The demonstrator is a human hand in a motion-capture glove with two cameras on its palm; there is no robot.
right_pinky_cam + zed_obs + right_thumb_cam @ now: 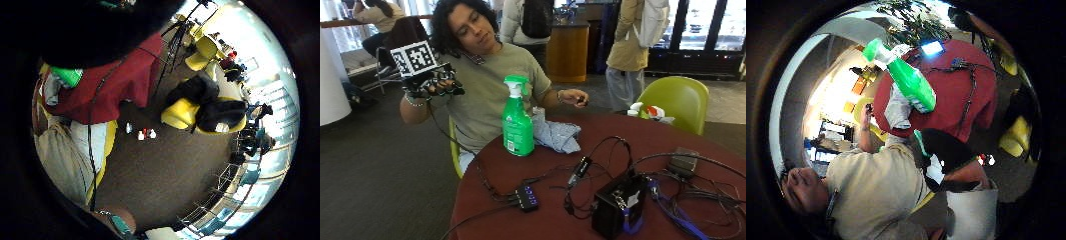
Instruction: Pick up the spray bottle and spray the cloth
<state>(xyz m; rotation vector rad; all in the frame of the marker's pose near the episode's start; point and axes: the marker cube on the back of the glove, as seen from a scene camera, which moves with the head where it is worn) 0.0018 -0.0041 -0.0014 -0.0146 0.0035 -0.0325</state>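
One bottle, one cloth, and nothing picked up yet. From the outside view, the green spray bottle [518, 122] stands upright on the red surface [719, 145], near the edge closest to the person, its long axis vertical and nozzle on top. The blue cloth [555, 135] lies crumpled just beside it, touching or nearly so. The gloved right hand [433, 82] is raised well apart from both, up at shoulder height off the surface's side, fingers loosely curled and holding nothing. The bare hand [574, 97] hovers behind the cloth (nearer the bottle, but it isn't the working hand). So the reach looks to run down and across toward the bottle's neck. The thumb-side palm view shows the bottle and cloth together on the red surface. The little-finger-side view mostly gets floor and yellow chairs [181, 113]
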